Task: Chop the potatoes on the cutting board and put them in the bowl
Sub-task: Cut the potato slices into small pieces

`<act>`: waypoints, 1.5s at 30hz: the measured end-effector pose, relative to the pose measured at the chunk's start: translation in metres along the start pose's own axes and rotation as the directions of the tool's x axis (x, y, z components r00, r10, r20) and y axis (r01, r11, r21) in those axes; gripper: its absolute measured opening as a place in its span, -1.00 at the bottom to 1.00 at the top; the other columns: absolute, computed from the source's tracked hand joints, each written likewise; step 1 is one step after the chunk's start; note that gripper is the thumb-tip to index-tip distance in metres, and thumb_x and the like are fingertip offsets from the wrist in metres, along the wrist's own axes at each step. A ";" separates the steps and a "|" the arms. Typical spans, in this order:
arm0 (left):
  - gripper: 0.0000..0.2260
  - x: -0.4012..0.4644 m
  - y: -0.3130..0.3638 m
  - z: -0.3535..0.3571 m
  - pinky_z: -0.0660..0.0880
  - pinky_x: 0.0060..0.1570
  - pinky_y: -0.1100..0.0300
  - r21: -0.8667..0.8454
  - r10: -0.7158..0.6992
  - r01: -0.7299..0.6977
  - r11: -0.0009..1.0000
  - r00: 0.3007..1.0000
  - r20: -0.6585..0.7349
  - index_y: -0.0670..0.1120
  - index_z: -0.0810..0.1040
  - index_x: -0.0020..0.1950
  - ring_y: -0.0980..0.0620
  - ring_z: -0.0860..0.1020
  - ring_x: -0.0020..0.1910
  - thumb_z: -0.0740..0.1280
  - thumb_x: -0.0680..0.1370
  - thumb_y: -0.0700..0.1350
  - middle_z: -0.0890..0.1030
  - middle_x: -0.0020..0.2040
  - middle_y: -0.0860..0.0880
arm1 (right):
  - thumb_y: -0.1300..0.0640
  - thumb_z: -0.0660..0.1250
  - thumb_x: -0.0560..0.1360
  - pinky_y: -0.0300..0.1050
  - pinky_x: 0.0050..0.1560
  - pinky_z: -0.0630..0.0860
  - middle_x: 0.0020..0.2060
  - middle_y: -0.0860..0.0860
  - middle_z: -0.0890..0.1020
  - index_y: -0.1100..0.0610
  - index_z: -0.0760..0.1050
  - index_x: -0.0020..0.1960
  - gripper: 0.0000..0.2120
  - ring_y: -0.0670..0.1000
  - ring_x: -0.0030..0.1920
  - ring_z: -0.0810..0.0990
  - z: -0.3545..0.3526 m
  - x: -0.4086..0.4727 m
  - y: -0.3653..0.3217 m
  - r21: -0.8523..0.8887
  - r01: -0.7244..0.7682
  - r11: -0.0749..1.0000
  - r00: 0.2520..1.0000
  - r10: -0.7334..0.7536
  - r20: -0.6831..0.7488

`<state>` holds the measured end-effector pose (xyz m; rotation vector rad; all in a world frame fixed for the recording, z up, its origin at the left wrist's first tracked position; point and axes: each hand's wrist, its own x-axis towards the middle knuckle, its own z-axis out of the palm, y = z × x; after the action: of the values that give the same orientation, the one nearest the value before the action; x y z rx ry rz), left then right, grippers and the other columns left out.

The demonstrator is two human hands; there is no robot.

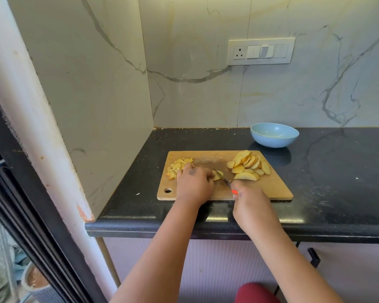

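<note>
1. My left hand (pixel 194 182) holds potato slices (pixel 218 174) down on the wooden cutting board (pixel 271 186).
2. My right hand (pixel 247 196) grips a knife (pixel 222 178), its blade angled onto those slices.
3. Diced potato pieces (pixel 177 167) lie at the board's left; a pile of uncut slices (pixel 248 165) sits at its right.
4. A blue bowl (pixel 274 134) stands behind the board on the black counter (pixel 337 171).

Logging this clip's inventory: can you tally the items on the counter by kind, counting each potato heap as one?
Cutting board: 1
Knife: 1
Bowl: 1
Potato heaps: 2, diced pile and slice pile
Potato piece being cut: 1
Total: 6
</note>
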<state>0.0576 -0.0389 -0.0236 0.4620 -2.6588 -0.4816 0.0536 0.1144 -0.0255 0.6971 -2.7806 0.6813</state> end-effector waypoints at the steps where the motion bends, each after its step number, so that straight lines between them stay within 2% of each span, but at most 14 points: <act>1: -0.72 0.000 0.000 0.000 0.20 0.16 0.03 0.010 -0.004 0.004 1.000 1.000 0.005 0.08 0.64 0.17 -0.08 0.33 0.25 0.17 0.60 -0.07 0.64 0.11 0.04 | 0.30 0.17 0.55 -0.16 -0.41 0.39 -0.29 -0.04 0.47 0.01 0.40 0.25 -0.66 -0.04 -0.30 0.48 -0.001 0.003 -0.004 -0.043 0.013 0.999 1.000 -0.012 0.009; 5: -0.69 -0.002 0.002 -0.001 0.18 0.15 0.00 0.036 -0.018 0.017 0.999 1.000 0.013 0.11 0.64 0.17 -0.08 0.32 0.23 0.13 0.60 -0.08 0.63 0.13 0.05 | 0.32 0.16 0.54 -0.18 -0.46 0.26 -0.25 0.01 0.48 0.08 0.36 0.26 -0.67 -0.03 -0.33 0.46 -0.003 0.021 -0.017 -0.091 0.047 0.995 0.998 -0.043 0.037; 11: -0.67 -0.009 -0.003 -0.002 0.16 0.20 0.03 -0.013 0.038 -0.038 0.999 0.999 -0.026 0.09 0.58 0.29 -0.05 0.29 0.29 0.17 0.61 -0.12 0.58 0.26 0.13 | 0.19 0.22 0.60 -0.26 -0.44 0.33 -0.27 -0.01 0.56 0.05 0.48 0.12 -0.86 -0.10 -0.34 0.47 0.005 0.004 0.002 0.245 0.060 0.968 0.976 -0.004 -0.220; 14: -0.67 -0.005 -0.006 0.000 0.17 0.16 0.04 -0.059 -0.009 0.007 0.998 1.000 -0.026 0.07 0.63 0.22 -0.04 0.30 0.23 0.16 0.60 -0.14 0.63 0.16 0.08 | 0.19 0.25 0.58 -0.18 -0.43 0.46 -0.30 -0.01 0.56 0.03 0.50 0.14 -0.83 -0.06 -0.36 0.51 0.003 -0.011 0.005 0.180 0.117 0.977 0.971 -0.075 -0.226; 17: -0.67 -0.005 -0.005 0.001 0.16 0.13 0.03 -0.049 -0.023 0.022 0.999 1.000 -0.018 0.08 0.65 0.17 -0.05 0.30 0.20 0.15 0.58 -0.16 0.63 0.11 0.03 | 0.22 0.23 0.57 -0.02 -0.33 0.57 -0.28 -0.02 0.57 -0.01 0.48 0.18 -0.75 -0.01 -0.31 0.54 0.002 -0.012 0.003 0.090 0.069 0.994 0.993 -0.059 -0.104; 21: -0.65 -0.006 -0.003 -0.001 0.14 0.10 0.03 -0.017 -0.021 0.021 1.000 1.000 -0.019 0.09 0.65 0.15 -0.07 0.30 0.19 0.13 0.57 -0.17 0.63 0.13 0.05 | 0.32 0.18 0.54 -0.17 -0.44 0.37 -0.26 -0.01 0.49 0.03 0.34 0.33 -0.60 -0.02 -0.31 0.47 0.000 -0.002 -0.016 -0.119 0.023 0.993 0.999 -0.020 0.026; 24: -0.65 -0.007 -0.001 -0.001 0.14 0.08 0.03 -0.006 -0.024 0.024 1.000 0.999 -0.026 0.10 0.66 0.12 -0.08 0.31 0.18 0.12 0.58 -0.17 0.64 0.13 0.08 | 0.30 0.18 0.57 -0.15 -0.37 0.41 -0.17 0.03 0.54 0.06 0.31 0.38 -0.59 0.01 -0.25 0.51 -0.001 0.011 -0.033 -0.196 0.043 0.980 0.999 -0.037 0.035; 27: -0.65 -0.008 -0.004 0.000 0.14 0.12 0.01 -0.019 -0.032 0.032 0.999 0.999 -0.016 0.11 0.65 0.14 -0.10 0.30 0.24 0.13 0.57 -0.17 0.64 0.14 0.08 | 0.24 0.20 0.58 -0.21 -0.43 0.35 -0.25 -0.02 0.52 0.06 0.41 0.23 -0.75 -0.07 -0.32 0.47 0.002 0.019 -0.028 -0.006 -0.007 1.000 1.000 0.007 -0.013; 31: -0.64 -0.012 -0.007 -0.002 0.13 0.10 0.06 -0.067 -0.011 0.007 0.998 0.998 -0.055 0.08 0.60 0.27 -0.06 0.29 0.24 0.14 0.60 -0.16 0.62 0.18 0.08 | 0.19 0.25 0.59 -0.37 -0.45 0.23 -0.28 -0.06 0.54 0.07 0.52 0.11 -0.86 -0.20 -0.37 0.43 0.006 0.006 -0.004 0.303 0.037 0.952 0.971 0.038 -0.237; 34: -0.65 -0.007 -0.011 0.000 0.19 0.18 0.06 -0.106 -0.089 0.080 0.991 0.992 -0.084 0.07 0.61 0.26 -0.06 0.31 0.25 0.14 0.60 -0.16 0.59 0.16 -0.03 | 0.19 0.27 0.58 -0.37 -0.47 0.25 -0.35 -0.07 0.51 0.06 0.54 0.12 -0.84 -0.19 -0.40 0.43 0.005 -0.009 0.003 0.236 0.100 0.966 0.961 -0.032 -0.274; 38: -0.64 -0.006 -0.009 0.003 0.22 0.20 0.04 -0.093 -0.134 0.129 0.987 0.990 -0.049 0.07 0.63 0.22 -0.09 0.33 0.22 0.12 0.58 -0.15 0.56 0.16 -0.07 | 0.16 0.23 0.59 -0.03 -0.39 0.54 -0.33 -0.01 0.58 0.00 0.50 0.13 -0.84 -0.02 -0.36 0.54 0.004 -0.016 0.001 0.108 0.114 0.988 0.984 -0.097 -0.149; 40: -0.64 -0.008 -0.007 0.001 0.21 0.22 0.04 -0.083 -0.123 0.119 0.989 0.991 -0.054 0.05 0.63 0.23 -0.09 0.32 0.24 0.12 0.59 -0.17 0.56 0.15 -0.09 | 0.22 0.21 0.58 -0.04 -0.41 0.52 -0.36 -0.03 0.53 -0.01 0.46 0.14 -0.80 -0.03 -0.37 0.50 0.003 -0.015 -0.002 0.033 0.088 0.996 0.991 -0.085 -0.100; 43: -0.64 -0.012 -0.004 -0.004 0.20 0.18 0.06 -0.043 -0.105 0.103 0.994 0.993 -0.060 0.03 0.64 0.21 -0.09 0.31 0.22 0.12 0.59 -0.19 0.57 0.12 -0.09 | 0.30 0.16 0.56 -0.17 -0.50 0.30 -0.34 -0.04 0.47 0.01 0.39 0.19 -0.72 -0.06 -0.38 0.43 0.003 -0.013 -0.016 -0.066 0.044 0.997 0.999 -0.046 -0.022; 45: -0.64 -0.011 -0.004 -0.002 0.19 0.12 0.06 -0.022 -0.090 0.089 0.996 0.994 -0.064 0.03 0.65 0.16 -0.08 0.31 0.18 0.12 0.57 -0.20 0.62 0.07 -0.05 | 0.31 0.18 0.56 -0.19 -0.43 0.35 -0.25 0.00 0.53 0.05 0.36 0.24 -0.70 -0.01 -0.32 0.48 0.001 -0.008 -0.029 -0.141 0.055 0.988 0.998 -0.055 0.004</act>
<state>0.0690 -0.0386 -0.0265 0.5834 -2.5774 -0.5091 0.0742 0.0941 -0.0174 0.7417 -2.7648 0.4684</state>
